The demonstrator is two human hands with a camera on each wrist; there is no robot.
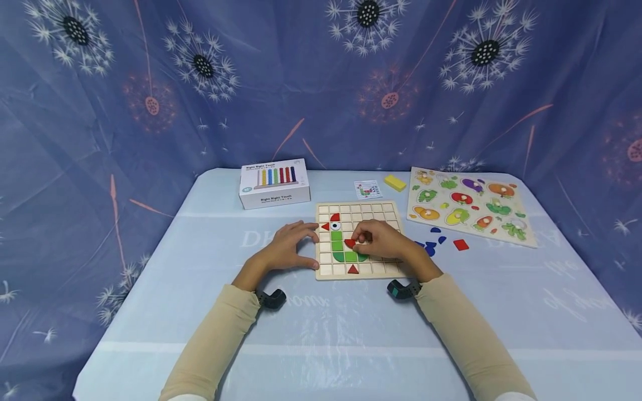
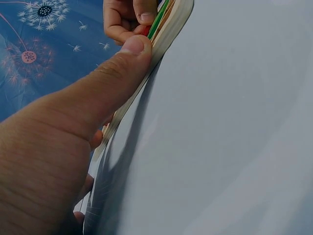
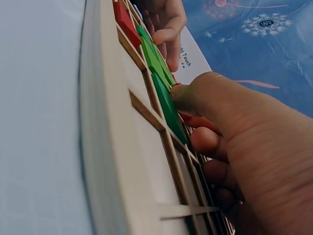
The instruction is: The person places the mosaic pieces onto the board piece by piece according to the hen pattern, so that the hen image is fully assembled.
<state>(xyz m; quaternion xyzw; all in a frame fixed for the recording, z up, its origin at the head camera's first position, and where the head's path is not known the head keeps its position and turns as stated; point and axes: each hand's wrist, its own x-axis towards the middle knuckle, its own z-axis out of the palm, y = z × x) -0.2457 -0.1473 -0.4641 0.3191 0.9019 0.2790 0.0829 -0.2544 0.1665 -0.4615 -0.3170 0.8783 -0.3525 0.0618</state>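
A wooden grid board [image 1: 383,268] lies on the table with coloured pieces set in its squares. My right hand [image 1: 381,238] is over its middle, thumb and fingertips pinching a red curved-edged piece [image 1: 349,243]. Part of that piece is hidden by the fingers. Below it, green pieces [image 1: 350,257] make a row, and green squares [image 1: 336,236] run up to a white eye piece [image 1: 335,226]. Red pieces sit beside and above the eye, and a red triangle [image 1: 353,269] lies near the front edge. My left hand [image 1: 291,245] touches the board's left edge, thumb and fingers spread apart.
Several blue pieces [image 1: 430,249] and a red square piece [image 1: 461,244] lie right of the board. Farther right is a vegetable puzzle board [image 1: 441,203]. Behind stand a white box [image 1: 275,184], a picture card [image 1: 368,189] and a yellow block [image 1: 395,182].
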